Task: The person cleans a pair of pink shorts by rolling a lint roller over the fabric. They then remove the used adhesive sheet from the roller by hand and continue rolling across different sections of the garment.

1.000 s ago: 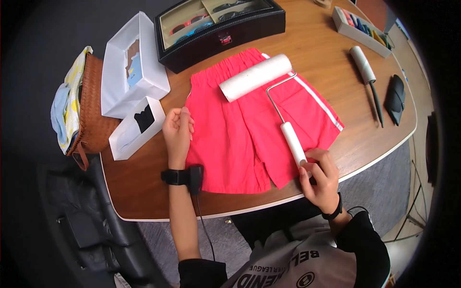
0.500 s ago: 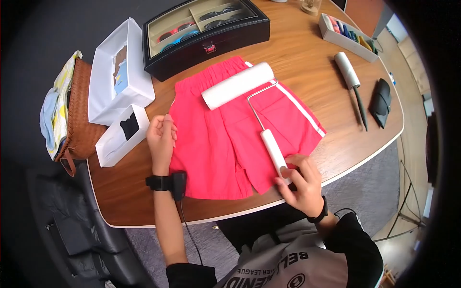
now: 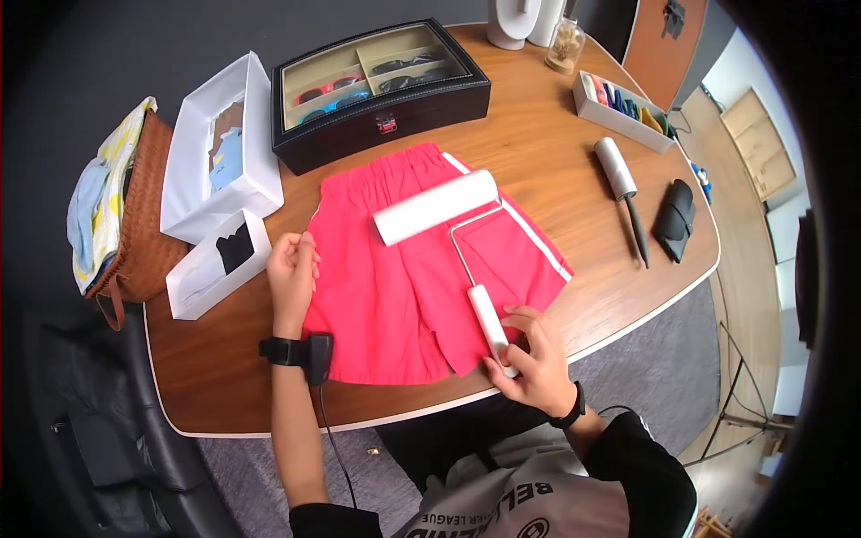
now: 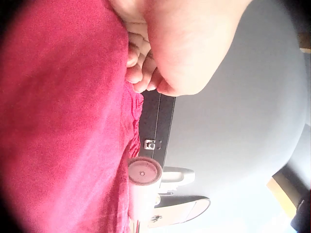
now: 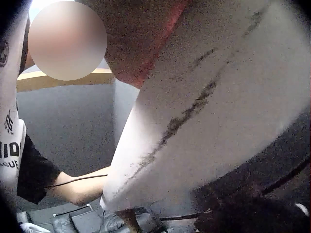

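Note:
Pink shorts [image 3: 368, 296] with white side stripes lie spread on the wooden table. Across their upper part rests the white cylinder of a lint roller [image 3: 439, 206], joined by a bent wire to a white handle. My right hand [image 3: 534, 363] pinches the end of that handle near the table's front edge. At the shorts' left edge is my left hand [image 3: 291, 273], fingers loosely curled, touching the fabric. In the left wrist view, its fingers [image 4: 138, 73] lie against the cloth, with the roller's round end beyond. The right wrist view shows mostly a blurred, dark-streaked pale surface.
Behind the shorts stands a black glasses case [image 3: 377, 117] with a clear lid. White boxes [image 3: 220, 260] and a woven basket [image 3: 148, 215] of cloth are at left. On the right lie another lint roller [image 3: 619, 179], a black pouch [image 3: 674, 220] and a box of colourful items [image 3: 619, 112].
The head view has shifted, so the table appears lower and further left. Relative to the shorts, my right hand has drawn the lint roller slightly towards the front edge. My left hand stays by the shorts.

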The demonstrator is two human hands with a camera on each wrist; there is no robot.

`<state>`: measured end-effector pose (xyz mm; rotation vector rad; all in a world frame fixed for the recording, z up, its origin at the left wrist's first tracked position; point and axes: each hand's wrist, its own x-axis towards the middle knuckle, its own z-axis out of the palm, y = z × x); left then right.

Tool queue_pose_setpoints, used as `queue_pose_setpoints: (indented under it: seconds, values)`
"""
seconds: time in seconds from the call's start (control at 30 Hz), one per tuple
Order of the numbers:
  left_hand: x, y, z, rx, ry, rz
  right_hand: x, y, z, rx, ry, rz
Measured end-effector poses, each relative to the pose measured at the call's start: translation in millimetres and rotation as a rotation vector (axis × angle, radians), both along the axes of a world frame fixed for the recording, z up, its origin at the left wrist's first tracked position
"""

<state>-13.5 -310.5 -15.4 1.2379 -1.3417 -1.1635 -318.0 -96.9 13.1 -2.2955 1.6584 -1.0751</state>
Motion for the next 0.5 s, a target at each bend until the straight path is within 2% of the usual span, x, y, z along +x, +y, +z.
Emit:
queue_pose_setpoints:
  seconds: [0.1, 0.17, 0.4, 0.43, 0.5]
  values:
    - [2, 1, -5, -0.007, 0.009, -0.001, 4, 3, -11, -0.013, 0.005, -0.055]
    - [3, 0, -5, -0.031, 0.007, -0.007, 8, -2, -4, 0.001, 0.035, -0.116]
    - [3, -2, -8, -0.050, 0.012, -0.019, 10, 5, -3, -0.090, -0.029, -0.045]
    - [3, -4, -14, -0.082, 0.062, 0.019, 10, 7, -7, -0.099, -0.047, -0.048]
    - [3, -7, -24, -0.207, -0.020, 0.028, 8, 12, -12, -0.075, -0.084, -0.027]
